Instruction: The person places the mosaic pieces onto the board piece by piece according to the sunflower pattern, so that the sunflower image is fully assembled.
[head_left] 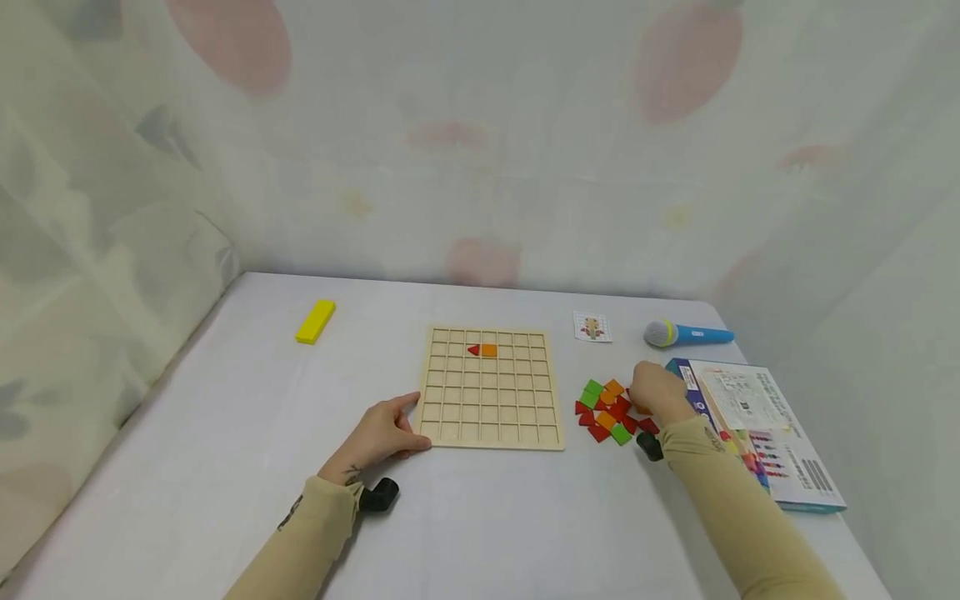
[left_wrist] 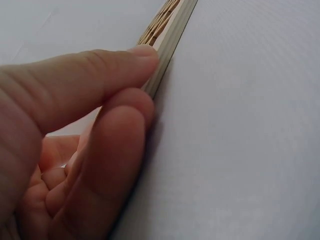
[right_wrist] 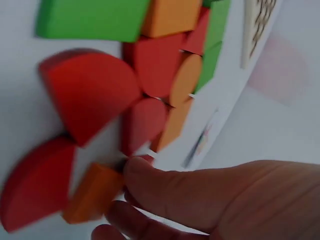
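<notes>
A wooden grid board (head_left: 491, 400) lies on the table, with a red triangular tile (head_left: 474, 350) and an orange square tile (head_left: 489, 351) in its upper cells. At its near left corner my left hand (head_left: 384, 429) grips the edge, thumb in front and forefinger along the side. The left wrist view shows the thumb (left_wrist: 125, 65) against the rim. Over the pile of coloured blocks my right hand (head_left: 660, 390) reaches down. Its thumb and fingertips are at an orange block (right_wrist: 95, 195), beside red quarter-round blocks (right_wrist: 92, 92); whether they pinch a block is unclear.
Green blocks (head_left: 590, 398) lie in the same pile. A small pattern card (head_left: 592, 327) and a blue toy microphone (head_left: 701, 335) lie behind. A printed box (head_left: 772, 425) stands under the right forearm's outer side. A yellow bar (head_left: 316, 322) lies at the far left.
</notes>
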